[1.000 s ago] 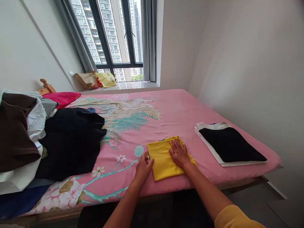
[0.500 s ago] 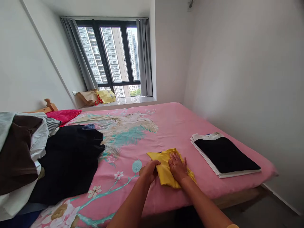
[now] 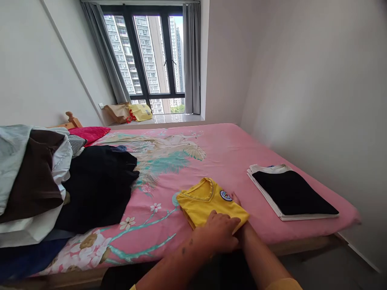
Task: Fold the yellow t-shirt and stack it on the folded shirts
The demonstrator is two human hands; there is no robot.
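A folded yellow V-neck T-shirt (image 3: 196, 205) lies near the front of the bed, its collar facing away and a round badge on the right of its chest. My left hand (image 3: 222, 229) is closed on the near edge of the shirt, fingers curled over the cloth. My right hand (image 3: 236, 198) reaches under the shirt's right side and holds it from below. Only its fingertips show past the right edge; the rest of that hand is hidden by cloth and by my left hand.
A neat stack of folded clothes with a black garment (image 3: 293, 193) on top sits at the right of the pink bedsheet (image 3: 223, 149). At the left lies a loose heap with a black garment (image 3: 96, 185) and a brown one (image 3: 42, 181). Bags (image 3: 140, 112) stand on the windowsill.
The yellow T-shirt has been turned over, so its collar and badge now show. My left hand has come across rightward onto its near edge, and my right hand has gone from on top to beneath.
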